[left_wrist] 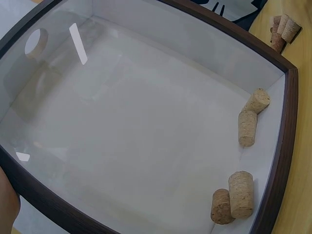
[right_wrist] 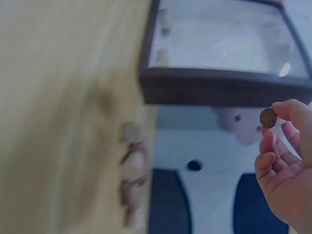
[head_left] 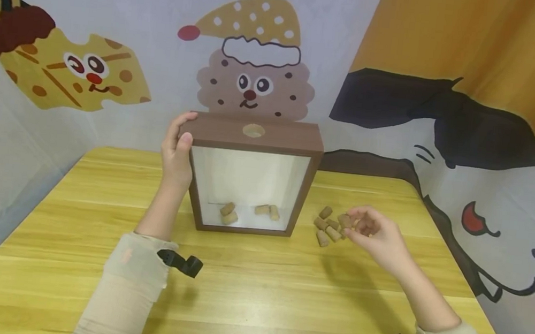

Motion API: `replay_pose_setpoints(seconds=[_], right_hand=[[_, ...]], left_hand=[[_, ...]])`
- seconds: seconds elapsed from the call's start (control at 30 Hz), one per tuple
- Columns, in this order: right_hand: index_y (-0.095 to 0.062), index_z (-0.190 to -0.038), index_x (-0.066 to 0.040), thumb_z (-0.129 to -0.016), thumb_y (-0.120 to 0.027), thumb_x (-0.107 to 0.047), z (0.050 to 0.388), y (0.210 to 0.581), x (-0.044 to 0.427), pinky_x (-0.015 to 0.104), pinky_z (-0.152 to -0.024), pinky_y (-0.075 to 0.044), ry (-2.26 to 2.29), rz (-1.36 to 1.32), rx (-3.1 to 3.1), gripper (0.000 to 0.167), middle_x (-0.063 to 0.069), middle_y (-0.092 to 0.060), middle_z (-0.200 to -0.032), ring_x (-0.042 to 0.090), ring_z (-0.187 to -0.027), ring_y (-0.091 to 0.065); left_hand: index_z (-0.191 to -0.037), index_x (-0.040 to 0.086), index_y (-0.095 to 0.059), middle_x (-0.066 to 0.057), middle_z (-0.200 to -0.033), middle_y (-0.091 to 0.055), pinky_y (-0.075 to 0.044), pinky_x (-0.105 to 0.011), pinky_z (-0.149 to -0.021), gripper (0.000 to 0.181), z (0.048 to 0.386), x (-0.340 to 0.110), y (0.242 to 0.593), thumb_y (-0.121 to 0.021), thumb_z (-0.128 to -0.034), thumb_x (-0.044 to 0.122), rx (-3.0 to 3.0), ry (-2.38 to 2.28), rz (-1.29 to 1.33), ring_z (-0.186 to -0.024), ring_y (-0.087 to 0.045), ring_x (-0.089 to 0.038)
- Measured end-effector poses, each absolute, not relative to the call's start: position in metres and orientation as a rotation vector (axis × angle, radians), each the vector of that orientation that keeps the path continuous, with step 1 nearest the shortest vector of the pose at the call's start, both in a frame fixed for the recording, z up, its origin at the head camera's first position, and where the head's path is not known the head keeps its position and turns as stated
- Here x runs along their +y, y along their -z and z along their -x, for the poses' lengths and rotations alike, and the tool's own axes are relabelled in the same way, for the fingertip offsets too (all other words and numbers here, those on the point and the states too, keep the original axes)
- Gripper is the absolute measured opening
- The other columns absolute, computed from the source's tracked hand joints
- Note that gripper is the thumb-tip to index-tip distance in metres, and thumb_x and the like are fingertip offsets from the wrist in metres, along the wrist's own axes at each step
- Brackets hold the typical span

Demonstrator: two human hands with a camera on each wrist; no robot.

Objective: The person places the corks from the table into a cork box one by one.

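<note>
A cork (head_left: pixel 344 220) is getting pinched by the right hand (head_left: pixel 380 238), hovering near the little cork pile (head_left: pixel 333 233) right of the brown box (head_left: pixel 259 148); left hand (head_left: pixel 177 155) is gripping the box's top left corner, four corks (head_left: pixel 230 218) are lying inside.

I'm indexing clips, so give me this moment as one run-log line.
left hand: holds framed box | right hand: pinches one cork | inside box: four corks | on table: loose corks beside box

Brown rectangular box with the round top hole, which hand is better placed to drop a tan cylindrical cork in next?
Likely the right hand: it pinches a cork beside the box, while the left hand is occupied gripping the box.
</note>
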State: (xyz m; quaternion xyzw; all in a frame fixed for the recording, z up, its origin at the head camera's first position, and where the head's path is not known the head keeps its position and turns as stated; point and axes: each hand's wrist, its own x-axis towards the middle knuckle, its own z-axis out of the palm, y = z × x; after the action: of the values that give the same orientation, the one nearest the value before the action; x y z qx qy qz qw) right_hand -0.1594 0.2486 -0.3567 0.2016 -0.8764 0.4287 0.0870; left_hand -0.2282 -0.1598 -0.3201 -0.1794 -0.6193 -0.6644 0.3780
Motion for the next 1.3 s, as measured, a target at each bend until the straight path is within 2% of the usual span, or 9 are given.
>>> replay_pose_setpoints(seconds=[0.27,0.37,0.53,0.77,0.93,1.07,1.3], right_hand=[[-0.062,-0.109,-0.004,-0.078,-0.072,0.010,0.152,0.313,0.213,0.024,-0.056,-0.045,-1.410,-0.758,-2.372,0.035,0.007,-0.062,-0.088,0.015,-0.065,-0.055],[-0.061,-0.109,-0.003,-0.076,-0.071,0.014,0.151,0.298,0.199,0.023,-0.052,-0.044,-1.450,-0.838,-2.297,0.038,0.008,-0.062,-0.086,0.015,-0.061,-0.053],[-0.061,-0.111,-0.004,-0.077,-0.069,0.015,0.153,0.276,0.176,0.025,-0.047,-0.039,-1.473,-0.947,-2.214,0.040,0.007,-0.061,-0.090,0.015,-0.056,-0.049],[-0.060,-0.114,-0.001,-0.078,-0.068,0.013,0.162,0.246,0.147,0.025,-0.049,-0.037,-1.466,-1.065,-2.118,0.039,0.006,-0.061,-0.097,0.016,-0.057,-0.047],[-0.061,-0.113,-0.002,-0.080,-0.068,0.010,0.171,0.230,0.127,0.026,-0.048,-0.038,-1.481,-1.093,-2.080,0.036,0.004,-0.063,-0.098,0.017,-0.056,-0.048],[-0.062,-0.112,-0.003,-0.081,-0.070,0.007,0.179,0.220,0.113,0.027,-0.048,-0.038,-1.457,-1.114,-2.072,0.034,0.003,-0.063,-0.099,0.018,-0.055,-0.047],[-0.062,-0.111,-0.008,-0.083,-0.073,-0.004,0.198,0.206,0.094,0.029,-0.052,-0.038,-1.380,-1.025,-2.216,0.029,-0.002,-0.063,-0.103,0.020,-0.055,-0.046]], left_hand=[[-0.126,0.000,-0.054,-0.006,-0.134,-0.051,-0.015,-0.043,-0.106,0.084,0.227,-0.159,0.318,-0.058,-0.0787,0.069,-1.579,1.716,0.449,-0.133,-0.032,-0.023],[-0.126,0.000,-0.055,-0.007,-0.134,-0.051,-0.015,-0.043,-0.107,0.084,0.227,-0.160,0.318,-0.058,-0.0780,0.070,-1.571,1.718,0.445,-0.133,-0.033,-0.024],[-0.124,0.000,-0.056,-0.011,-0.133,-0.052,-0.016,-0.042,-0.106,0.084,0.228,-0.160,0.319,-0.059,-0.0775,0.069,-1.560,1.713,0.435,-0.132,-0.034,-0.024],[-0.124,0.000,-0.056,-0.013,-0.133,-0.052,-0.017,-0.041,-0.106,0.083,0.228,-0.161,0.320,-0.058,-0.0786,0.069,-1.566,1.705,0.443,-0.132,-0.034,-0.023],[-0.124,-0.001,-0.056,-0.018,-0.133,-0.050,-0.017,-0.041,-0.106,0.082,0.229,-0.162,0.322,-0.059,-0.0788,0.068,-1.559,1.708,0.456,-0.132,-0.034,-0.024],[-0.124,0.000,-0.056,-0.015,-0.132,-0.051,-0.017,-0.042,-0.106,0.083,0.229,-0.161,0.321,-0.058,-0.0783,0.069,-1.567,1.709,0.455,-0.131,-0.035,-0.024],[-0.123,0.011,-0.061,-0.012,-0.133,-0.052,-0.017,-0.042,-0.107,0.074,0.229,-0.161,0.321,-0.058,-0.0778,0.070,-1.587,1.702,0.436,-0.131,-0.035,-0.023]])
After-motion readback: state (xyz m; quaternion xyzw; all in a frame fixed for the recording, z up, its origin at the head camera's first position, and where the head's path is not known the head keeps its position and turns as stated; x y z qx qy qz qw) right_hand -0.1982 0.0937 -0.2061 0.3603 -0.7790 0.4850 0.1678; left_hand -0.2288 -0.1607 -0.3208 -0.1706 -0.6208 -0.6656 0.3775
